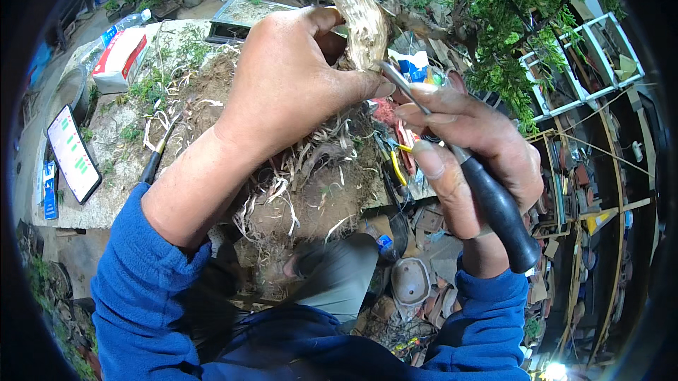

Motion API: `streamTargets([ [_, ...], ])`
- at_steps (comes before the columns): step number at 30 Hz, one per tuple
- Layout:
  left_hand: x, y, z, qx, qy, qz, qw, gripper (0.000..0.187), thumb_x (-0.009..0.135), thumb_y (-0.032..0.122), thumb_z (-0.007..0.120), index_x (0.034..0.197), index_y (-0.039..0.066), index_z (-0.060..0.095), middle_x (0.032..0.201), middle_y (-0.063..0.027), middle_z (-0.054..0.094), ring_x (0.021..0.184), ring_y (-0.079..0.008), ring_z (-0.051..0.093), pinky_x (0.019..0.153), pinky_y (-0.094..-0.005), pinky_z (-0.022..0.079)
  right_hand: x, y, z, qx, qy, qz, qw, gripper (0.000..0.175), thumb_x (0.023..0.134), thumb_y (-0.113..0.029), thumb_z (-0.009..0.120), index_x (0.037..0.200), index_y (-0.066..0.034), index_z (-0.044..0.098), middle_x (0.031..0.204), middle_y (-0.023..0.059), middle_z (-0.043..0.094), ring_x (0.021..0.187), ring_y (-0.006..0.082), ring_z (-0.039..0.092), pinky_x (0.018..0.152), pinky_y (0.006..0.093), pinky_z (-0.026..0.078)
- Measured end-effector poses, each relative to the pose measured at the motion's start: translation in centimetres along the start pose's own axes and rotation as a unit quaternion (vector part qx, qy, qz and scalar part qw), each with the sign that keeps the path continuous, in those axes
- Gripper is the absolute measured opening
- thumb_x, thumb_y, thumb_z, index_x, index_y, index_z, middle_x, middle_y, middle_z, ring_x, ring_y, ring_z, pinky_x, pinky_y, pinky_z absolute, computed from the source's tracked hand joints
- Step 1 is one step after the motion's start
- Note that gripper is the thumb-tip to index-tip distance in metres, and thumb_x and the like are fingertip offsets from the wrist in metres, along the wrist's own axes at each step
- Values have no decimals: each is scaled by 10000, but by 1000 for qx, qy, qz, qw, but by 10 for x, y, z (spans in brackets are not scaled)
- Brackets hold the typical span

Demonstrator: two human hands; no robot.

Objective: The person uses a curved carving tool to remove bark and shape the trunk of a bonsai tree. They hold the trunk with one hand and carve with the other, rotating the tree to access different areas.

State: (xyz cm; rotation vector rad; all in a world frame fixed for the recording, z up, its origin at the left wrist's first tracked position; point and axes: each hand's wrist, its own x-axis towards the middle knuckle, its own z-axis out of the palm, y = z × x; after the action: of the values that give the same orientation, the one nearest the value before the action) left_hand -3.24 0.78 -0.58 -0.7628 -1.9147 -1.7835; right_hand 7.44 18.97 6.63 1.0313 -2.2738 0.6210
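Observation:
A bare, peeled tree trunk [365,26] rises from a root ball with pale wood shavings, and green conifer foliage [498,36] spreads at the upper right. My left hand [296,74] grips the trunk's lower part, its thumb across the front. My right hand [466,142] holds a carving tool [495,206] with a black handle and a narrow metal shaft. The tool's tip touches or nearly touches the wood beside my left thumb; the exact shape of its end cannot be told. Soil and roots [318,185] lie below my hands.
On the stone slab [122,153] lie a phone [74,153], a red and white tissue pack [121,60], a plastic bottle [130,22] and a second black-handled tool [153,161]. Yellow-handled pliers [397,169] are right of the roots. A bonsai pot [410,281] stands below; shelving [582,63] is at right.

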Motion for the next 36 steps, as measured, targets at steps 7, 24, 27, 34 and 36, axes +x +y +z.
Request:
streamTargets([
  [7,-2,0,-1,-37,-11,2,999,393,704,224,877,1003,-10,777,837,-160,776,731,-206,752,705,-339,581,-2,0,5,19,5,43,999,201,903,-53,742,1083,-25,658,1120,246,755,1143,335,714,1094,509,482],
  [24,7,0,2,7,7,-27,1000,410,750,366,854,854,-25,786,602,-142,653,511,-174,587,547,-349,484,4,18,8,-48,-25,-69,996,238,859,48,744,1091,45,690,1099,279,744,1080,358,746,934,436,593],
  [27,9,0,2,16,-2,-36,999,403,743,364,857,808,-26,781,583,-151,646,492,-175,582,535,-343,480,8,14,8,-61,-19,-81,995,203,834,61,747,1034,50,713,1093,271,749,1066,348,754,919,419,602],
  [34,16,0,0,60,8,17,998,249,738,199,724,748,-47,758,572,-203,642,476,-238,639,510,-377,508,37,-2,6,-131,-34,-135,982,157,785,85,771,919,24,714,971,232,776,918,322,791,818,376,637],
  [36,17,0,0,57,14,14,998,245,730,196,721,732,-47,752,563,-205,635,469,-252,633,512,-381,510,44,-9,-2,-141,-81,-97,982,182,776,82,784,931,16,716,971,225,779,899,296,792,786,355,636],
])
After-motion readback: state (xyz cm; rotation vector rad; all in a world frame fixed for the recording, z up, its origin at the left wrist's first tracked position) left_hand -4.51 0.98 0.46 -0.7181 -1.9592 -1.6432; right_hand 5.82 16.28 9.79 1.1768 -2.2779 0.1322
